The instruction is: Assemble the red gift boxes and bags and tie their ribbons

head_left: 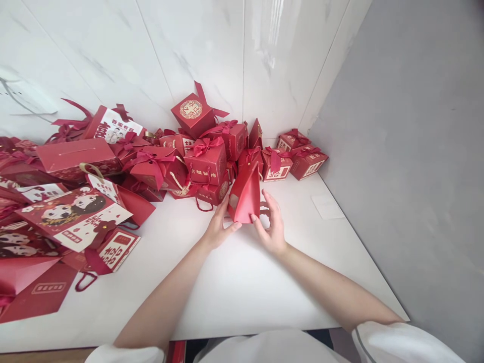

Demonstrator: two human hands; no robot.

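Between my two hands stands a red gift box (247, 199) with a tapered, pointed top, close to the front of a row of other boxes. My left hand (220, 225) grips its left lower side, thumb along the near bottom edge. On the opposite side my right hand (271, 224) has its thumb on the near face and its fingers curled at the right edge. Just behind are a red box with a ribbon bow (206, 161) and a small box with a cream label (276, 165).
A heap of red gift boxes (79, 156) covers the left of the white table (227, 287). One box (192, 115) rests on top of others by the tiled wall (212, 45). A grey panel (408, 151) borders the right side. A white paper square (327, 206) lies near it.
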